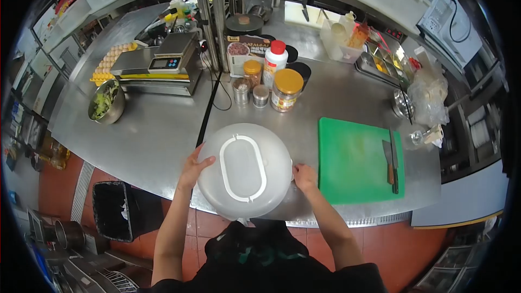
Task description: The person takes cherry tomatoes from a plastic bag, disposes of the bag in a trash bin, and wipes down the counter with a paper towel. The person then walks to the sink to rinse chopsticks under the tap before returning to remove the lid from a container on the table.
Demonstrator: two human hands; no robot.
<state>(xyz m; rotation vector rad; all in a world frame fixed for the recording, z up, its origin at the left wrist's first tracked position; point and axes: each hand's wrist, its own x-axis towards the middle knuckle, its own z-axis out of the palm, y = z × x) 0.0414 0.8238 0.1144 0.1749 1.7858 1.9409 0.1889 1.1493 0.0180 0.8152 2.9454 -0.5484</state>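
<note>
A large round whitish lid or container (pixel 244 171) with a raised oval ring on top lies at the front edge of the steel counter (pixel 157 146). My left hand (pixel 196 167) grips its left rim, the thumb resting on top. At the right rim, my right hand (pixel 305 176) is closed on the edge, its fingertips partly hidden. Just right of that hand is a green cutting board (pixel 353 157), on which two knives (pixel 394 163) lie side by side. Whatever is under the whitish object cannot be seen.
Jars and bottles (pixel 286 89) stand behind the whitish object. A scale (pixel 168 62), a metal bowl of greens (pixel 107 101) and egg trays (pixel 111 62) are at the left. Metal trays (pixel 385 59) and a plastic bag (pixel 429 92) sit at the back right. A black bin (pixel 127 211) stands below.
</note>
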